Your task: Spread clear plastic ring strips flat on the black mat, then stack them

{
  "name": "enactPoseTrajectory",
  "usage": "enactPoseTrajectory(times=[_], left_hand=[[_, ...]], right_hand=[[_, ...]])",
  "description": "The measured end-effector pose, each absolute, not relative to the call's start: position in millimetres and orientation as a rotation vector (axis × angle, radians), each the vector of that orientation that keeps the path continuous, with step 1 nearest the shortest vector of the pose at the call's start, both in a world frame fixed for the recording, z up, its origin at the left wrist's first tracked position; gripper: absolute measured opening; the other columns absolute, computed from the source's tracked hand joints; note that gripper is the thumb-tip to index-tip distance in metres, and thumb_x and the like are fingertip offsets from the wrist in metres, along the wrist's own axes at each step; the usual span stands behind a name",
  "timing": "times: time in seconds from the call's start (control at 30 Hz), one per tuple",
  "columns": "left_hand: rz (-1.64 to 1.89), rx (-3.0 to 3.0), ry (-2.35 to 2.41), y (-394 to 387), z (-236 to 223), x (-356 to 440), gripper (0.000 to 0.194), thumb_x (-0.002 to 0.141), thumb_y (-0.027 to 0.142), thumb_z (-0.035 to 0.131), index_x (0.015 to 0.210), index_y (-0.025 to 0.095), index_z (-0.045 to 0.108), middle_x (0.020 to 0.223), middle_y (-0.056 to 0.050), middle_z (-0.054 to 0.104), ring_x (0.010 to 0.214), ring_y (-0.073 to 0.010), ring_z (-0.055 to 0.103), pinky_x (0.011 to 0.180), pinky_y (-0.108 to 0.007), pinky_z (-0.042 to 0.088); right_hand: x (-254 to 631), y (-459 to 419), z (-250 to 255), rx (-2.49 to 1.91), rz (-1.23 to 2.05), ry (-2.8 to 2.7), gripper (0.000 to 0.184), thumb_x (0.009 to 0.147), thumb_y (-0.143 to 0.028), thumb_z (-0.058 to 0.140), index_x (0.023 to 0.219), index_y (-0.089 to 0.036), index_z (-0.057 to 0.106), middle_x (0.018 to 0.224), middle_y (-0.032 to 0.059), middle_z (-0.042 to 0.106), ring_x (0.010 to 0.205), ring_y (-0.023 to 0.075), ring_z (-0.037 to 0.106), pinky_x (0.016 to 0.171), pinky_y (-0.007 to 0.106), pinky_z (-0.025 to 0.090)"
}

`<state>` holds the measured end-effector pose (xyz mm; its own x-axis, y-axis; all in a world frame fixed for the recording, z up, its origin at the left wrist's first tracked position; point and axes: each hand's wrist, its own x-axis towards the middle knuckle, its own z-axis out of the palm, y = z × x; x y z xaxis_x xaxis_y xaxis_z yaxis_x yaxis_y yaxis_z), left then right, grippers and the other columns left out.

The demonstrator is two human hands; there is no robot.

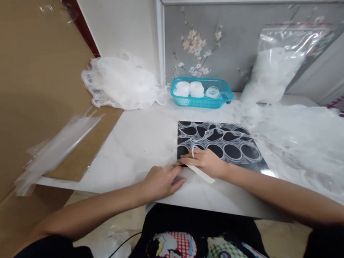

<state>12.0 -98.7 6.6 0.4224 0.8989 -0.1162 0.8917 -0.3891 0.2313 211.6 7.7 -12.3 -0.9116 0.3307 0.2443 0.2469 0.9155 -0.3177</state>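
Observation:
A black board (225, 143) with white ring-shaped pieces laid in oval patterns lies on the white table (136, 147). My right hand (207, 161) rests on the board's near left corner, fingers closed on a thin white strip (201, 173) that loops up by the fingers and trails toward me. My left hand (162, 181) lies just left of it on the table, fingers curled and pinched toward the board's corner, touching the strip's end; what it holds is too small to make out.
A teal basket (203, 99) with white tape rolls stands at the back. A pile of white rings (120, 83) sits back left, a filled clear bag (274, 67) back right, loose white plastic (315, 147) covers the right. Clear sleeves (56, 147) lie on cardboard left.

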Motion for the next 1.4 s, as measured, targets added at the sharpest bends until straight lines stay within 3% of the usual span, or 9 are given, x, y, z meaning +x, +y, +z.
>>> enactPoseTrajectory(times=[0.13, 0.2, 0.37, 0.47, 0.57, 0.73, 0.9, 1.27, 1.4], left_hand=[[0.081, 2.338, 1.591, -97.3, 7.6, 9.6, 0.038, 0.095, 0.043, 0.044, 0.126, 0.025, 0.056, 0.139, -0.002, 0.054, 0.105, -0.0206, 0.065, 0.086, -0.029, 0.05], [0.096, 2.328, 1.609, -96.6, 6.3, 7.6, 0.037, 0.096, 0.044, 0.043, 0.125, 0.025, 0.057, 0.138, -0.001, 0.054, 0.108, -0.0196, 0.064, 0.087, -0.027, 0.049], [0.095, 2.466, 1.553, -93.3, 5.3, 4.9, 0.038, 0.098, 0.043, 0.037, 0.125, 0.024, 0.057, 0.139, -0.002, 0.054, 0.107, -0.0196, 0.064, 0.078, -0.027, 0.05], [0.039, 2.563, 1.485, -88.5, 9.7, 11.7, 0.039, 0.099, 0.043, 0.035, 0.128, 0.025, 0.054, 0.142, -0.005, 0.05, 0.101, -0.0202, 0.067, 0.071, -0.026, 0.049], [-0.059, 2.62, 1.419, -80.8, 13.4, 23.8, 0.04, 0.098, 0.043, 0.038, 0.13, 0.025, 0.053, 0.144, -0.008, 0.047, 0.089, -0.0208, 0.069, 0.068, -0.027, 0.048], [-0.119, 2.673, 1.39, -68.9, 12.4, 38.9, 0.042, 0.098, 0.046, 0.037, 0.129, 0.024, 0.052, 0.144, -0.009, 0.047, 0.088, -0.0239, 0.068, 0.065, -0.03, 0.047], [-0.16, 2.644, 1.413, -67.2, 10.8, 41.7, 0.043, 0.098, 0.046, 0.035, 0.134, 0.024, 0.048, 0.144, -0.01, 0.047, 0.092, -0.0246, 0.067, 0.067, -0.03, 0.047], [-0.1, 2.663, 1.396, -69.4, 1.7, 38.9, 0.045, 0.099, 0.046, 0.031, 0.137, 0.025, 0.045, 0.145, -0.009, 0.045, 0.09, -0.0255, 0.068, 0.068, -0.034, 0.049], [-0.05, 2.586, 1.382, -65.9, 6.3, 40.2, 0.042, 0.097, 0.045, 0.038, 0.133, 0.025, 0.048, 0.142, -0.007, 0.049, 0.093, -0.0242, 0.068, 0.071, -0.032, 0.05]], right_hand=[[208.9, 67.4, 9.0, -0.879, 0.401, -2.374, 0.021, 0.087, -0.022, 0.053, 0.098, -0.022, 0.071, 0.092, 0.007, 0.071, 0.083, 0.0188, 0.062, 0.075, 0.029, 0.048], [213.9, 100.8, 22.9, -1.034, 0.349, -2.09, 0.028, 0.093, -0.025, 0.042, 0.096, -0.017, 0.068, 0.093, 0.0092, 0.07, 0.085, 0.0192, 0.062, 0.08, 0.033, 0.048], [243.5, 101.9, 34.1, -1.025, 0.985, -1.234, 0.018, 0.078, -0.033, 0.066, 0.082, -0.016, 0.064, 0.075, 0.0029, 0.066, 0.069, 0.0129, 0.061, 0.062, 0.024, 0.047], [256.8, 57.0, 23.5, -0.934, 1.492, -0.999, 0.015, 0.072, -0.031, 0.072, 0.078, -0.019, 0.063, 0.075, 0.0007, 0.065, 0.076, 0.0131, 0.064, 0.068, 0.023, 0.051], [261.4, 21.5, 13.8, -0.87, 1.704, -0.908, 0.016, 0.074, -0.035, 0.07, 0.078, -0.022, 0.061, 0.079, 0.0004, 0.066, 0.08, 0.0145, 0.065, 0.071, 0.026, 0.053], [253.1, 4.5, 2.7, -0.975, 1.484, -1.5, 0.024, 0.076, -0.042, 0.07, 0.081, -0.019, 0.067, 0.068, 0.0, 0.065, 0.051, 0.0096, 0.049, 0.049, 0.024, 0.039], [244.7, 0.7, -5.4, -1.063, 1.104, -1.985, 0.021, 0.082, -0.035, 0.063, 0.084, -0.017, 0.073, 0.077, 0.0049, 0.071, 0.063, 0.015, 0.059, 0.059, 0.027, 0.043], [245.4, 4.0, -9.5, -1.081, 1.019, -2.037, 0.019, 0.085, -0.032, 0.061, 0.086, -0.017, 0.073, 0.089, 0.0072, 0.074, 0.074, 0.0186, 0.066, 0.066, 0.029, 0.049], [247.9, -5.2, -17.9, -1.023, 0.737, -2.241, 0.022, 0.092, -0.03, 0.052, 0.093, -0.019, 0.072, 0.096, 0.0067, 0.074, 0.079, 0.0194, 0.065, 0.071, 0.031, 0.05]])
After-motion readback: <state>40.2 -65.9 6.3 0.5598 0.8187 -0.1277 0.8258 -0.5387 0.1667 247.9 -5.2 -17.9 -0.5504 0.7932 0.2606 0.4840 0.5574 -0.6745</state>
